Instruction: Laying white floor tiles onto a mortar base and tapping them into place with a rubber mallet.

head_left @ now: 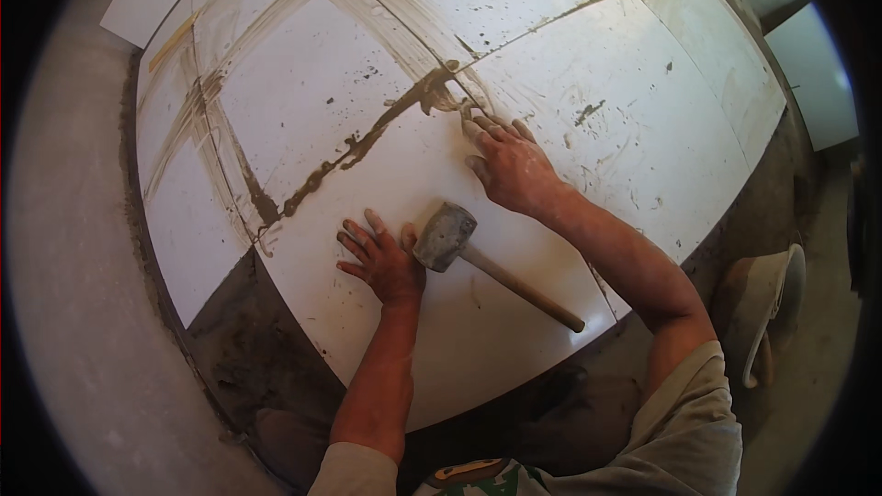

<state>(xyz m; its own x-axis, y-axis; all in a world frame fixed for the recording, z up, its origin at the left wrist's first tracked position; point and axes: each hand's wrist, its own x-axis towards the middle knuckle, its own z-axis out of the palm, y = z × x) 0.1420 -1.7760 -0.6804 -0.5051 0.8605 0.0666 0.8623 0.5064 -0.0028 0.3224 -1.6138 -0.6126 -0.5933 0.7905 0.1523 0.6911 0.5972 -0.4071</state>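
Note:
A large white floor tile (404, 377) lies in front of me. My left hand (381, 262) rests flat on it with the fingers spread. Beside its thumb is the grey head of a mallet (446, 237), whose wooden handle slants toward the near right over the tile. My right hand (508, 158) reaches to the tile's far right corner. Its fingers are stretched out at the joint, the tips grey with wet grout. Dark grout (367, 142) lies in a ragged line along the tile's far edge, up to those fingertips.
More laid white tiles (597, 83) spread beyond and to the right, their joints smeared with grout. Bare dark ground (253, 340) borders the near left. A bucket (758, 303) lies tilted at the right. Loose white tiles (144, 0) sit at the far left and far right.

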